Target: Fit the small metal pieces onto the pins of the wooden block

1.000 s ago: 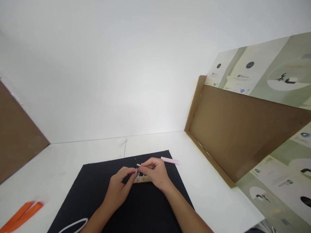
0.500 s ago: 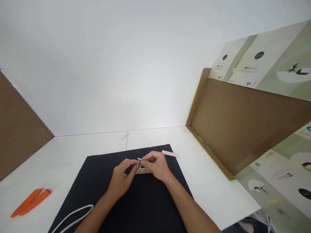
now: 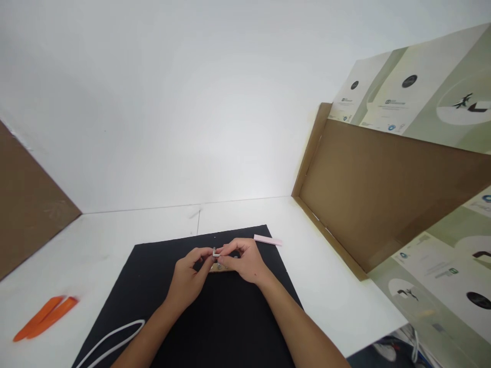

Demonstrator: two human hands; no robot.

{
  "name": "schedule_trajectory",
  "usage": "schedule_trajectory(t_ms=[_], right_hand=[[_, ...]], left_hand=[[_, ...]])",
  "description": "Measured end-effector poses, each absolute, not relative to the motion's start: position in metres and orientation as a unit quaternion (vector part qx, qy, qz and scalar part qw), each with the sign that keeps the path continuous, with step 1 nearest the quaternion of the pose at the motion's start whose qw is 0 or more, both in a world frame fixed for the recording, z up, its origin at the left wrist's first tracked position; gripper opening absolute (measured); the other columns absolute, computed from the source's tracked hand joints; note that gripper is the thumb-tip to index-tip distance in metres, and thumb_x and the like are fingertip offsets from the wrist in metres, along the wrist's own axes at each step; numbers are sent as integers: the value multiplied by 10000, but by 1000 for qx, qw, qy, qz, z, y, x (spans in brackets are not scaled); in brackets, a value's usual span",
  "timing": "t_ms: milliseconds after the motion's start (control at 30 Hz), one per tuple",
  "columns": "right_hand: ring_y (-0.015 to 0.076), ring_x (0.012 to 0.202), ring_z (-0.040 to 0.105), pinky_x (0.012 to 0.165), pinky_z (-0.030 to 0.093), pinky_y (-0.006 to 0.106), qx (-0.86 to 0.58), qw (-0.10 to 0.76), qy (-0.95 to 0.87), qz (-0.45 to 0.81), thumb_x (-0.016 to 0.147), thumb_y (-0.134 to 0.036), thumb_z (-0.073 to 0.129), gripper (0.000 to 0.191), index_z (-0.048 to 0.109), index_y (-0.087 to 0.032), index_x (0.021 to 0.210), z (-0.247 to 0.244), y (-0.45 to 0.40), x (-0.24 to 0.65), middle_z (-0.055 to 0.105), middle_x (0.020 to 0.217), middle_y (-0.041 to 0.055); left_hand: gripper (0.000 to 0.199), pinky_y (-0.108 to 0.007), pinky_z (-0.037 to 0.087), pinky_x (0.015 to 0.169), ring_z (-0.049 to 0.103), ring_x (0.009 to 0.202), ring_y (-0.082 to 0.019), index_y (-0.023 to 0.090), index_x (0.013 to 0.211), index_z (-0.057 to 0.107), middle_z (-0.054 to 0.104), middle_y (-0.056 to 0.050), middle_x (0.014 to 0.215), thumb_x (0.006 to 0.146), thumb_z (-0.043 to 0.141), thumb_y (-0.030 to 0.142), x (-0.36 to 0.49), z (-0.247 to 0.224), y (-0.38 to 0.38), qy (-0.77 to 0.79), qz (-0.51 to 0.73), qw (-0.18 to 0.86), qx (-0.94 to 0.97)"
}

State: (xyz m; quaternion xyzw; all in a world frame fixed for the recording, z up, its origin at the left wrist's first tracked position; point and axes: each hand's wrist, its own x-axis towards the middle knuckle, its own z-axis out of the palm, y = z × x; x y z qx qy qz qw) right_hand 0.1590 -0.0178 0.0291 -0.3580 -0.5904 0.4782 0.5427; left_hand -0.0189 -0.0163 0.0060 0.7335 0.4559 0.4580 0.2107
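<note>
A small pale L-shaped piece [image 3: 216, 254], perhaps metal, is held up between my two hands; its exact kind is too small to tell. My left hand [image 3: 186, 276] pinches it at the upright end with thumb and forefinger. From the other side my right hand [image 3: 245, 261] is closed on its level arm. Just below the fingers lies a narrow wooden strip [image 3: 226, 268] with small metal bolts standing in it, partly covered by my right hand. The strip rests on a black mat [image 3: 230, 317].
A pink paper strip [image 3: 268, 239] lies across the mat's far right edge. A white cable [image 3: 118, 335] loops beside my left forearm. Orange strips [image 3: 45, 318] are on the white table at left. Cardboard panels [image 3: 383, 189] stand at both sides, with a white wall [image 3: 192, 102] behind.
The pale piece has turned between my fingers, from an upright with its arm on top to an upright with its arm lower down. Both hands shifted slightly left in view.
</note>
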Motion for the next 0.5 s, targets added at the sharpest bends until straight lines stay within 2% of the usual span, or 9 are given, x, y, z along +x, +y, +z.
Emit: schedule_trajectory(t_ms=[233, 400, 500], right_hand=[[190, 633, 687, 655, 559, 366, -378, 575, -527, 499, 686, -331, 810, 212, 688, -160, 718, 20, -11, 154, 727, 679, 41], [202, 658, 709, 697, 571, 375, -374, 586, -480, 535, 651, -397, 829, 312, 660, -152, 744, 18, -9, 153, 734, 672, 57], [209, 670, 707, 706, 572, 389, -384, 577, -504, 516, 642, -399, 830, 297, 672, -159, 718, 19, -9, 154, 734, 692, 55]], left_hand=[[235, -263, 499, 686, 627, 738, -159, 203, 894, 703, 706, -29, 819, 902, 530, 362, -15, 8, -20, 445, 437, 220, 750], [235, -265, 501, 691, 639, 756, -163, 206, 900, 709, 716, -28, 841, 902, 535, 364, -14, 5, -19, 453, 440, 223, 742], [245, -267, 506, 690, 642, 749, -164, 206, 908, 711, 726, -28, 852, 896, 542, 383, -15, 6, -18, 460, 446, 223, 735]])
